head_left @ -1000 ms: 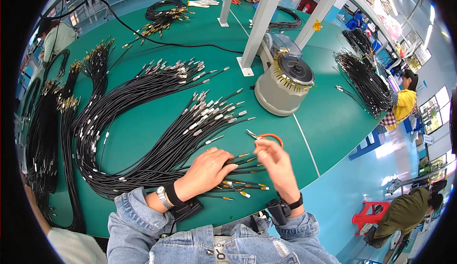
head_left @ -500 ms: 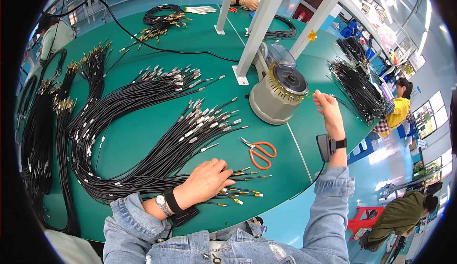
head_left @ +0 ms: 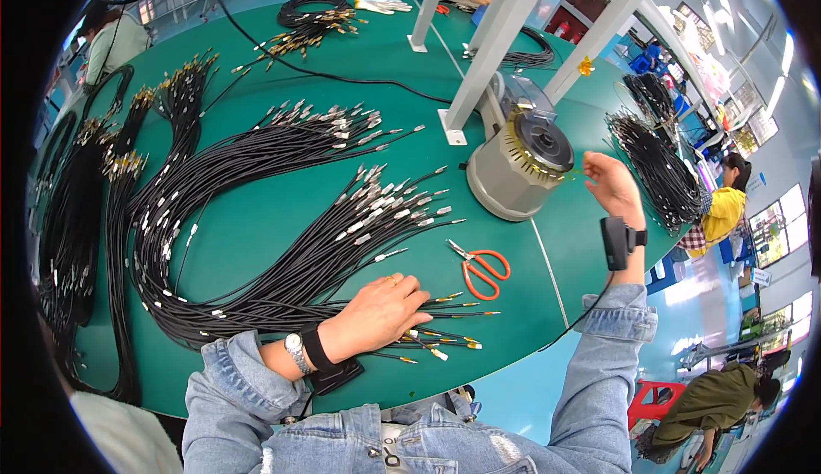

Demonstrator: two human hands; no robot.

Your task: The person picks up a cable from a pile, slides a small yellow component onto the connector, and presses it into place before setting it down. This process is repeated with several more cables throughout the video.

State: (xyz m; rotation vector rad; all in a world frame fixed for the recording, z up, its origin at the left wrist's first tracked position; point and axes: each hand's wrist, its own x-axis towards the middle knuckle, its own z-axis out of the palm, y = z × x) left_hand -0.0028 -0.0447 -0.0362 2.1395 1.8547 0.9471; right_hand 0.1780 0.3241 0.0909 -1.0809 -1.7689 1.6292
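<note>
My left hand (head_left: pixel 382 310) lies over the near ends of a bundle of black cables (head_left: pixel 282 290), fingers curled down on them. Metal and yellow tips (head_left: pixel 453 340) stick out past its fingers. My right hand (head_left: pixel 614 187) is raised beside a round grey tape dispenser (head_left: pixel 518 174) with a black disc on top. Its fingers are closed together, and small yellow-green bits show between fingertips and dispenser; what the fingers hold, if anything, is too small to name. Orange-handled cutters (head_left: pixel 485 273) lie between my two hands.
More black cable bundles lie at left (head_left: pixel 73 217) and far right (head_left: pixel 658 166) on the green table (head_left: pixel 256 243). White posts (head_left: pixel 492 55) rise behind the dispenser. A coiled bundle (head_left: pixel 316 20) and a white glove (head_left: pixel 383 5) lie at the back. Other people sit around.
The whole view has shifted, so things sit a little further right. My right hand remains beside the dispenser with its fingers more curled. The left hand stays on the cables.
</note>
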